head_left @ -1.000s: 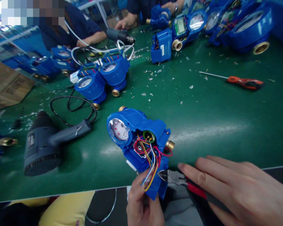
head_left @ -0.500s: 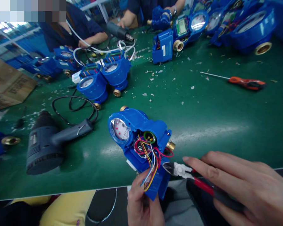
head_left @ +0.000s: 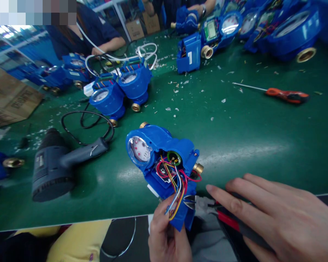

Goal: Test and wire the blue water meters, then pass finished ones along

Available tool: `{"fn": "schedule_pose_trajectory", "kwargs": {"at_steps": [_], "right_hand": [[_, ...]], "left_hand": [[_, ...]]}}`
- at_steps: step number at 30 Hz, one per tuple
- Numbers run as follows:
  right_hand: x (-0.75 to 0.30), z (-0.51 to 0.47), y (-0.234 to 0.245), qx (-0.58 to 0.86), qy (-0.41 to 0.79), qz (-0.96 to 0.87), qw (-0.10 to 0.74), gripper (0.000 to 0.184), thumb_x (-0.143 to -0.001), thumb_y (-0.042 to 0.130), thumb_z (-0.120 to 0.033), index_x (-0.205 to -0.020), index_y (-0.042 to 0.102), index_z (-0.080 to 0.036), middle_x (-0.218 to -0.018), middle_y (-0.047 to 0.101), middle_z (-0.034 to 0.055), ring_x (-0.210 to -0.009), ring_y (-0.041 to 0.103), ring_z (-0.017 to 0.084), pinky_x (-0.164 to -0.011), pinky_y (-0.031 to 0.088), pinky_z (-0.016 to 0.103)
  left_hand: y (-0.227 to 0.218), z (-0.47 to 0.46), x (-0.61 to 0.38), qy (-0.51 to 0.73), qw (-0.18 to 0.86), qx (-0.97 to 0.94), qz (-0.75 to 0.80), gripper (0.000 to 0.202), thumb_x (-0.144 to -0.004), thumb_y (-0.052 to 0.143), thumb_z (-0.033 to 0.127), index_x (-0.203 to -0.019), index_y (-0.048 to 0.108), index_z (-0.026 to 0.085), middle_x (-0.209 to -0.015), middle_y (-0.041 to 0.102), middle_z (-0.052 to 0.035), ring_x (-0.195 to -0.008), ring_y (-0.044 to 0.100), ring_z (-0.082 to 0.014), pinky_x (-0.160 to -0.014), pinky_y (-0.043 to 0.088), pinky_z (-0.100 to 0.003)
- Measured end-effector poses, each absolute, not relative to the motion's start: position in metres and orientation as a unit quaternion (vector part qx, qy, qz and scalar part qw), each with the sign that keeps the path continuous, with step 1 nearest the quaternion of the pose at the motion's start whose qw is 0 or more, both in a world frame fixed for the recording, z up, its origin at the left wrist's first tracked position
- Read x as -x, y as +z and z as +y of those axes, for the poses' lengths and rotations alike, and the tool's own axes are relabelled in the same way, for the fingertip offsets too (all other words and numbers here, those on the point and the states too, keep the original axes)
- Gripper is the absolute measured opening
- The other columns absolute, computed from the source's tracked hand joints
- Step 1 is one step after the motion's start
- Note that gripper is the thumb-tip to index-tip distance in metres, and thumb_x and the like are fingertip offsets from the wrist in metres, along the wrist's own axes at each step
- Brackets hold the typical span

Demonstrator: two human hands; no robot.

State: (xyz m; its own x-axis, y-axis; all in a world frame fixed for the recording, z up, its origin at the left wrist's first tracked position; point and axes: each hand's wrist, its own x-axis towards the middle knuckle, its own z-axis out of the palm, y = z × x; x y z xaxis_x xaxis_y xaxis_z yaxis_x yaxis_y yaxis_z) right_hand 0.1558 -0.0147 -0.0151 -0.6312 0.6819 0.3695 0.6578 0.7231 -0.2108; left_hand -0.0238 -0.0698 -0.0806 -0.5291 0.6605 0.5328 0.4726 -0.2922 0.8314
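My left hand grips a blue plastic water meter from below at the near edge of the bench. The meter's casing is open, with a round dial at its far left and a brass pipe fitting on each side. A bundle of thin red, yellow, blue and white wires runs down to my left fingers. My right hand holds red-handled wire cutters, whose steel jaws sit just right of the meter's lower end and close to the wires.
A grey-blue heat gun with a black cord lies left on the green bench mat. An orange-handled screwdriver lies right. Several blue meters stand further off, beside a co-worker's arm and another person's hands.
The wire cutters' jaws have moved down and left, closer to the meter's lower end. My right hand's fingers have shifted along the handles. The meter stays nearly still in my left hand.
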Motion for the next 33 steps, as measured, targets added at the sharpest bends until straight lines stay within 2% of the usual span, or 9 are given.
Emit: {"fn": "schedule_pose_trajectory", "kwargs": {"at_steps": [11,16,23,33], "right_hand": [[-0.154,-0.015,-0.018,0.376,0.044,-0.901,0.21,0.042,-0.081,0.038,-0.014,-0.118,0.056,-0.021,-0.093,0.064,0.0029,-0.075,0.061,0.021,-0.052,0.05,0.034],[-0.154,-0.015,-0.016,0.375,0.045,-0.901,0.214,0.044,-0.078,0.04,-0.012,-0.118,0.055,-0.02,-0.095,0.064,0.0044,-0.077,0.061,0.022,-0.054,0.05,0.035],[-0.156,-0.015,-0.017,0.381,0.052,-0.901,0.202,0.046,-0.077,0.041,-0.012,-0.12,0.055,-0.02,-0.098,0.063,0.0041,-0.079,0.06,0.022,-0.059,0.05,0.036],[-0.155,-0.009,-0.007,0.361,-0.008,-0.912,0.192,0.042,-0.078,0.041,-0.013,-0.117,0.056,-0.018,-0.094,0.061,0.0077,-0.08,0.055,0.025,-0.061,0.046,0.038]], "left_hand": [[-0.084,-0.071,0.026,0.638,0.066,-0.497,0.584,0.029,-0.071,0.062,-0.004,-0.089,0.063,0.018,-0.097,0.075,0.0016,-0.085,0.072,-0.0122,-0.075,0.058,-0.018],[-0.084,-0.071,0.027,0.635,0.066,-0.496,0.588,0.028,-0.071,0.064,-0.002,-0.09,0.062,0.02,-0.095,0.076,0.0002,-0.081,0.073,-0.0152,-0.068,0.06,-0.022],[-0.084,-0.071,0.027,0.635,0.062,-0.502,0.583,0.03,-0.071,0.064,-0.003,-0.091,0.062,0.019,-0.096,0.075,0.0001,-0.082,0.073,-0.0148,-0.071,0.06,-0.021],[-0.083,-0.071,0.025,0.628,0.053,-0.493,0.6,0.019,-0.074,0.066,0.005,-0.086,0.063,0.02,-0.09,0.076,-0.0012,-0.08,0.073,-0.0163,-0.068,0.06,-0.025]]}}
